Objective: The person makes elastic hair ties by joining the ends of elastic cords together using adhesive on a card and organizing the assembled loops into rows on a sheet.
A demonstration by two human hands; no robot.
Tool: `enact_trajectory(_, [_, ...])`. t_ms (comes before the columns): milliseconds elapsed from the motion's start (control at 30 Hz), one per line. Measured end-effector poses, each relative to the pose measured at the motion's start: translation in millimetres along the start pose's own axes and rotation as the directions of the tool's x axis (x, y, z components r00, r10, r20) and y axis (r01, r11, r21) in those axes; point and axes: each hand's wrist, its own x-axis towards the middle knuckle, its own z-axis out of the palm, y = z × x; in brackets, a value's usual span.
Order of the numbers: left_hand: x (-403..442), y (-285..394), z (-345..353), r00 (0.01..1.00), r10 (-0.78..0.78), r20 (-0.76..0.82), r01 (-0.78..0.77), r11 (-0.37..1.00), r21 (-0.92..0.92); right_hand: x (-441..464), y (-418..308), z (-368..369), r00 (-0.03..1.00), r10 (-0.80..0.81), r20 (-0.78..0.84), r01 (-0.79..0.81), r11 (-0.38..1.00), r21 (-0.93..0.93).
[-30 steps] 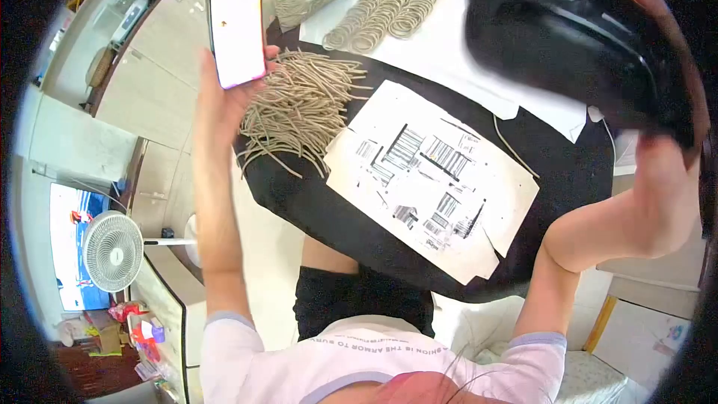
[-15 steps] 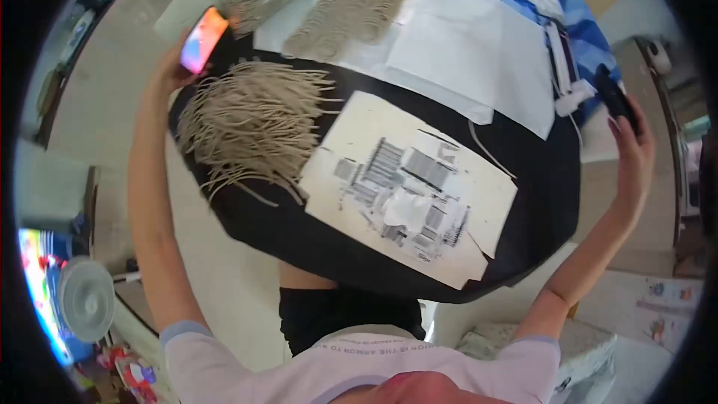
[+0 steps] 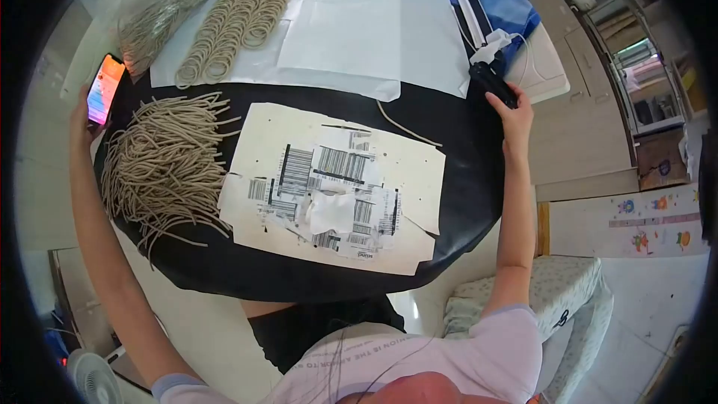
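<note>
My left hand (image 3: 81,116) is closed around the edge of a smartphone (image 3: 105,90) with a lit, colourful screen, at the table's left side. On the right, my right hand (image 3: 516,114) grips a long black object (image 3: 492,84) at the table's edge; its kind is unclear. Close to the phone lies a heap of beige cord pieces (image 3: 168,161). Between my arms sits a cream cardboard sheet (image 3: 250,146) bearing barcode labels (image 3: 342,164) and a white crumpled patch (image 3: 330,212). One single cord (image 3: 407,129) lies above the sheet.
Beige rings (image 3: 238,22) lie in rows beside white paper sheets (image 3: 340,22). A clear plastic bag (image 3: 168,11) holds more beige pieces. A long white-and-black device (image 3: 470,7) rests at the back right. The table cover (image 3: 374,284) is black. A fan (image 3: 93,378) stands lower left.
The camera view has turned, so the table and both hands appear further left. Both hands keep hold of the phone and the black object.
</note>
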Motion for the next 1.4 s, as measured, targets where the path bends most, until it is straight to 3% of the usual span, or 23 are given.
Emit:
enact_trajectory(133, [12.4, -9.4, -0.2, 0.988, 0.017, -0.150, -0.020, 1.000, -0.016, 6.8, 18.4, -4.0, 0.995, -0.100, 0.022, 0.102, 0.977, -0.189])
enact_trajectory(167, [60.5, -35.8, -22.1, 0.977, 0.122, 0.174, -0.092, 0.981, -0.172, 5.5, 22.5, 1.6, 0.988, -0.154, 0.029, 0.156, 0.956, -0.249])
enact_trajectory(233, [80.7, -40.5, -29.7, 0.989, 0.016, 0.147, -0.009, 0.999, -0.051, -4.8, 5.6, 7.6, 0.996, -0.084, 0.018, 0.085, 0.986, -0.145])
enact_trajectory(300, [36.7, -25.4, -21.3, 0.997, -0.025, 0.073, 0.024, 1.000, 0.012, -9.2, -2.4, 8.8, 0.970, -0.242, -0.029, 0.214, 0.901, -0.378])
enact_trajectory(400, [-8.4, -6.8, -14.1, 0.999, -0.038, 0.013, 0.038, 0.999, 0.024, -37.9, -49.6, 20.4, 0.938, -0.345, 0.030, 0.339, 0.895, -0.291])
enact_trajectory(467, [-44.0, 3.7, -7.5, 0.998, -0.034, -0.056, 0.033, 0.999, -0.022, -58.9, -69.7, 33.1, 0.909, -0.278, 0.311, 0.330, 0.936, -0.126])
enact_trajectory(500, [-52.9, 4.0, -5.6, 0.989, 0.003, -0.150, -0.010, 0.999, -0.050, -68.8, -79.3, 40.4, 0.861, -0.255, 0.441, 0.305, 0.951, -0.047])
enact_trajectory(567, [-63.6, -0.1, -1.0, 0.939, 0.067, -0.336, -0.106, 0.989, -0.099, -86.3, -99.5, 59.3, 0.761, -0.270, 0.591, 0.406, 0.907, -0.109])
enact_trajectory(600, [-71.2, -3.4, -0.6, 0.900, 0.254, -0.353, -0.275, 0.961, -0.009, -90.9, -107.6, 71.3, 0.735, -0.285, 0.616, 0.440, 0.891, -0.112])
enact_trajectory(700, [-109.8, -13.4, -2.6, 0.651, 0.690, -0.315, -0.658, 0.720, 0.218, -83.4, -107.8, 103.9, 0.765, -0.191, 0.616, 0.412, 0.879, -0.239])
enact_trajectory(767, [-186.2, -5.5, 22.9, 0.466, 0.849, -0.247, -0.802, 0.524, 0.287, -82.5, -106.7, 112.9, 0.715, -0.218, 0.664, 0.573, 0.728, -0.377])
enact_trajectory(800, [-228.0, -2.9, 32.0, 0.506, 0.842, -0.187, -0.800, 0.539, 0.262, -80.2, -105.5, 117.9, 0.684, -0.232, 0.692, 0.646, 0.632, -0.427])
enact_trajectory(833, [-268.5, -3.2, 39.1, 0.546, 0.828, -0.127, -0.795, 0.559, 0.235, -78.1, -105.0, 121.3, 0.673, -0.191, 0.714, 0.631, 0.652, -0.420])
enact_trajectory(900, [-330.3, -8.0, 41.7, 0.655, 0.754, 0.044, -0.755, 0.654, 0.034, -73.8, -105.4, 121.4, 0.647, -0.102, 0.756, 0.596, 0.685, -0.418])
enact_trajectory(967, [-368.2, -28.2, 39.5, 0.739, 0.600, 0.307, -0.447, 0.778, -0.442, -69.6, -106.8, 120.7, 0.607, -0.120, 0.786, 0.619, 0.692, -0.373])
enact_trajectory(1000, [-386.3, -32.7, 40.4, 0.744, 0.501, 0.441, -0.222, 0.809, -0.544, -67.5, -105.6, 119.8, 0.612, -0.198, 0.766, 0.652, 0.675, -0.346])
enact_trajectory(1033, [-403.4, -36.2, 41.3, 0.705, 0.412, 0.577, 0.023, 0.800, -0.600, -67.8, -106.0, 118.9, 0.614, -0.273, 0.741, 0.683, 0.654, -0.325])
enact_trajectory(1100, [-433.2, -43.5, 44.1, 0.613, 0.384, 0.690, 0.040, 0.858, -0.513, -67.6, -132.3, 113.8, 0.655, -0.331, 0.680, 0.633, 0.731, -0.254])
enact_trajectory(1133, [-443.6, -44.8, 45.1, 0.548, 0.321, 0.772, 0.163, 0.865, -0.475, -70.2, -149.5, 109.6, 0.676, -0.351, 0.648, 0.604, 0.767, -0.214])
enact_trajectory(1167, [-452.7, -45.1, 47.5, 0.470, 0.261, 0.843, 0.281, 0.861, -0.423, -77.7, -166.7, 106.9, 0.646, -0.405, 0.647, 0.508, 0.861, 0.032])
enact_trajectory(1233, [-470.0, -43.2, 62.7, 0.379, 0.213, 0.901, 0.415, 0.831, -0.371, -103.0, -192.6, 93.7, 0.542, -0.500, 0.676, 0.416, 0.858, 0.301])
enact_trajectory(1333, [-490.6, -43.4, 95.5, 0.389, 0.231, 0.892, 0.561, 0.709, -0.428, -123.0, -197.0, 89.6, -0.129, -0.651, 0.748, 0.532, 0.591, 0.607])
enact_trajectory(1400, [-497.0, -56.8, 113.6, 0.428, 0.288, 0.857, 0.604, 0.614, -0.508, -156.3, -205.1, 95.9, -0.372, -0.630, 0.682, 0.415, 0.544, 0.729])
